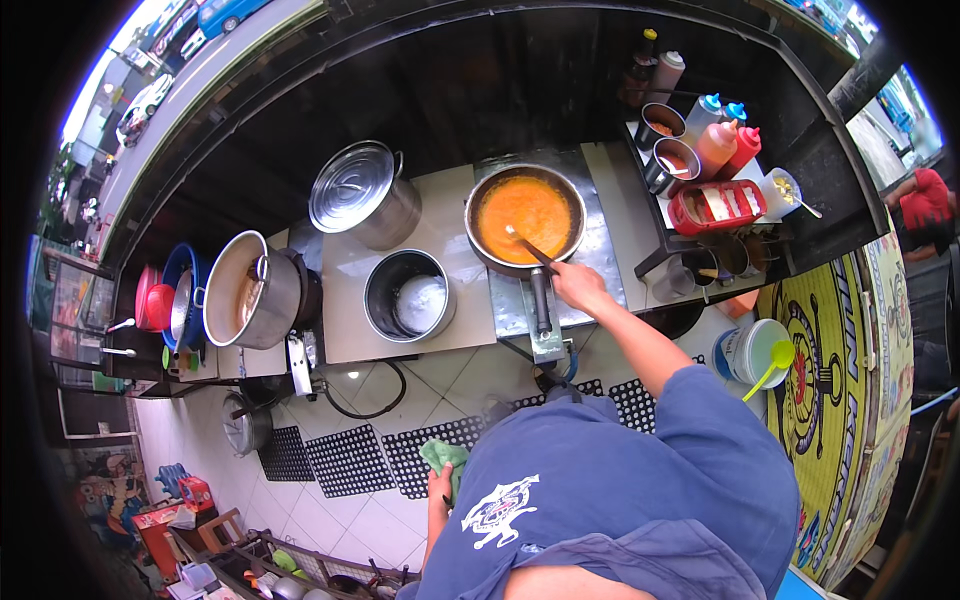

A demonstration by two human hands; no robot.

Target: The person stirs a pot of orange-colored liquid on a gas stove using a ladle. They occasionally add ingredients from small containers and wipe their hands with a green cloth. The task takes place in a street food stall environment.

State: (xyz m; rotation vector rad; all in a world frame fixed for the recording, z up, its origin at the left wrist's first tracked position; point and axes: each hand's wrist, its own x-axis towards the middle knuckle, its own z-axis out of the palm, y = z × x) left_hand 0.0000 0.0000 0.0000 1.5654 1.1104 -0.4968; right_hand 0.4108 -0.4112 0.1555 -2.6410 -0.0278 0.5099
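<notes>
Squeeze bottles [722,135], some red and some white with blue caps, stand on a rack at the right end of the counter [440,235], beside two steel cups [668,140] and a flat red packet [716,205] with pale panels. Two dark bottles [655,65] rise at the rack's far corner. A round yellow sign [815,370] with a dark emblem covers the stall panel below the counter's right end, and a white tub [750,350] with a green ladle [770,365] sits just beside it. The frying pan [526,218], filled with orange sauce, rests on the steel burner plate at the counter's right half; its dark handle points toward the person at the near edge. The person's right hand [580,285] is clenched around a dark utensil [530,250], whose long axis runs diagonally from the hand up and left, its tip in the sauce. The left hand [440,485] grips a green cloth [445,458] low beside the body. An open steel pot [407,295] stands at the near edge left of the pan, a lidded pot [362,195] sits behind it, and a large tilted pot [250,290] occupies the counter's left end.
</notes>
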